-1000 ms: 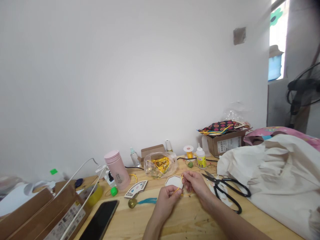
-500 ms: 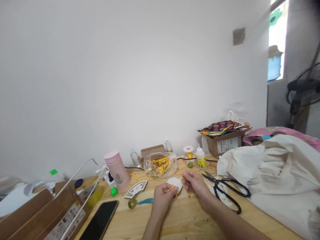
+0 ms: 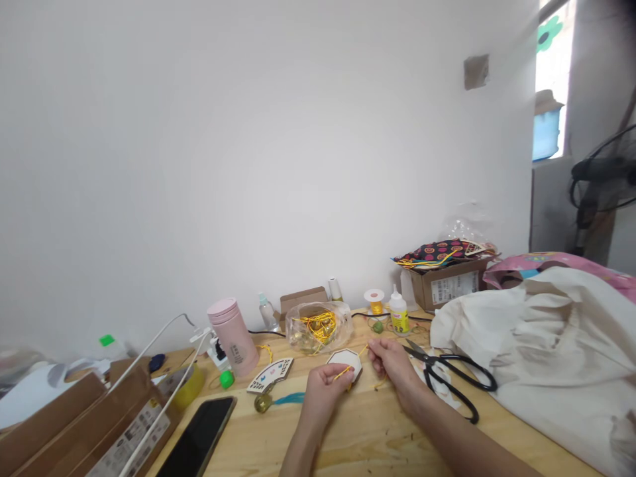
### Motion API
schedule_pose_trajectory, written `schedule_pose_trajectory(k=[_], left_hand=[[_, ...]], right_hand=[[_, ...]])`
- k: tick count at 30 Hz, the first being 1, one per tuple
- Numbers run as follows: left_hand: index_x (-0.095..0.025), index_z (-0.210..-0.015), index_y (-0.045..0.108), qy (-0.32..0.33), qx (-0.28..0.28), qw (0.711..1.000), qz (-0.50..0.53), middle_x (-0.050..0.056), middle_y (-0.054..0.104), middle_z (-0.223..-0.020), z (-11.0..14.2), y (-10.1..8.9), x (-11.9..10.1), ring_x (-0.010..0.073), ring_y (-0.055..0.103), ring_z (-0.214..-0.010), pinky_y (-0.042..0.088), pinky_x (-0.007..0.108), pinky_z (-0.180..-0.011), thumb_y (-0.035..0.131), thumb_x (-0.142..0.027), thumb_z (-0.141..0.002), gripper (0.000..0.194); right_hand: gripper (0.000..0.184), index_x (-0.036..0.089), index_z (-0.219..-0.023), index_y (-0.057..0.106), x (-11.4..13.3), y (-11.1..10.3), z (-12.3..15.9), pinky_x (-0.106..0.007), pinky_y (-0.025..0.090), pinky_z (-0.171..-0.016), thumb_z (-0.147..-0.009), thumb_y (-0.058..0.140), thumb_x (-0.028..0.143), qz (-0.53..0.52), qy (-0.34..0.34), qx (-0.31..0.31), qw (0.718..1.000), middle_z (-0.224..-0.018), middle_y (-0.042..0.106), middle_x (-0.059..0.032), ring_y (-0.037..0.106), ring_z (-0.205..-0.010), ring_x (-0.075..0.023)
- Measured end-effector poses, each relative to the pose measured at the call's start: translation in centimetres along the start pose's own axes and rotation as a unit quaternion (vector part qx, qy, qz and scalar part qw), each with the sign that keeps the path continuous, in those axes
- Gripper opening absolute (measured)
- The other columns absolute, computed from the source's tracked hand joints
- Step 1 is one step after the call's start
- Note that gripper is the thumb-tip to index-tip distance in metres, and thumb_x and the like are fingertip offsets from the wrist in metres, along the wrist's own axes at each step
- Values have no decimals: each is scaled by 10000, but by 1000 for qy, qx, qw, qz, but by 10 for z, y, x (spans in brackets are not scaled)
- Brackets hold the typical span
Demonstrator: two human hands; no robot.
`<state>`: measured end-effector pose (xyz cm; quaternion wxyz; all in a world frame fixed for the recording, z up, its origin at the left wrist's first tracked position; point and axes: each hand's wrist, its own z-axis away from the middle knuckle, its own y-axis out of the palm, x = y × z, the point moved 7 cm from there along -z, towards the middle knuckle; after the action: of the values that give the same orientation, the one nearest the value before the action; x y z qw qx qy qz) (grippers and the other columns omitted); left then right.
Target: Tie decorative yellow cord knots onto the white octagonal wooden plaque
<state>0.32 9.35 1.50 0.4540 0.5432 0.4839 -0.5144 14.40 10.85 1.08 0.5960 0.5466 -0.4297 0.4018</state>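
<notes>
**Wooden tabletop [image 3: 368, 440]: yellow cord [image 3: 342, 373] pinched at a white hexagonal tag [image 3: 344, 364]**

The tag is held between the hands, its lower part hidden by the left hand [image 3: 322, 391], which is closed on the cord. A thin strand is pinched by the right hand [image 3: 392, 371]. If either pinch is slackened, the cord could slip free; a sharp tug could drag the tag toward the fan-shaped wooden plaque [image 3: 271, 375]. Black-handled scissors [image 3: 447, 374] are placed just right of the right hand. Whether the tag is resting on the tabletop cannot be told, and the cord's path behind the fingers is hidden.
</notes>
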Motion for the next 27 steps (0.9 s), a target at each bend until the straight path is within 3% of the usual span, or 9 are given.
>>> schedule_pose_trajectory(k=[3, 7, 10, 13, 16, 22, 27], left_hand=[[-92, -721, 663, 2, 27, 999, 27, 92, 680, -677, 1, 2, 0, 149, 577, -586, 406, 227, -574, 676, -282, -530, 269], [-106, -714, 666, -5, 16, 999, 37, 86, 683, -682, -2, 0, 5, 146, 580, -575, 411, 232, -577, 680, -278, -524, 257], [-109, -698, 669, -1, 10, 999, 37, 75, 682, -649, -5, -2, 6, 145, 579, -559, 412, 231, -564, 679, -289, -523, 251], [-104, -710, 665, -3, 14, 999, 46, 69, 679, -623, -6, -2, 6, 149, 580, -561, 412, 234, -562, 669, -288, -539, 251], [-103, -685, 660, -6, 8, 999, 51, 59, 673, -590, -6, -2, 6, 143, 572, -527, 406, 230, -540, 670, -279, -540, 228], [-102, -592, 645, -2, -9, 999, 52, 33, 651, -518, -7, -7, 8, 108, 540, -471, 378, 196, -503, 687, -253, -521, 172], [-92, -571, 641, -21, 2, 996, 88, 50, 639, -507, -6, -3, 8, 128, 550, -499, 395, 223, -529, 698, -268, -498, 199]], right_hand=[[231, 175, -449, 387, 0, 0, -1, -166, 206, -329, -638, 452, 292, -2, -4, -1, 1000, -299, 361, 79, 291, -277, -36], [213, 168, -459, 403, 1, 1, -1, -162, 203, -328, -629, 448, 287, 1, -8, 2, 1000, -323, 362, 79, 290, -287, -33], [54, 154, -558, 481, 4, 5, 2, -160, 221, -329, -577, 469, 203, 8, -9, 7, 1000, -407, 440, 67, 319, -311, -35], [245, 155, -717, 547, 12, 13, 9, -171, 306, -374, -506, 443, 88, 59, -57, 35, 996, -666, 571, 15, 407, -398, -49], [328, 155, -788, 576, 18, 23, 18, -196, 391, -505, -506, 433, 67, 141, -139, 72, 977, -843, 590, -29, 500, -581, -96], [273, 194, -853, 604, 6, 31, 21, -211, 384, -504, -592, 525, 196, 294, -205, 114, 927, -769, 624, -14, 474, -522, -93], [222, 195, -804, 625, 1, 27, 15, -226, 393, -560, -593, 571, 238, 308, -205, 95, 924, -745, 643, -14, 525, -619, -131]])
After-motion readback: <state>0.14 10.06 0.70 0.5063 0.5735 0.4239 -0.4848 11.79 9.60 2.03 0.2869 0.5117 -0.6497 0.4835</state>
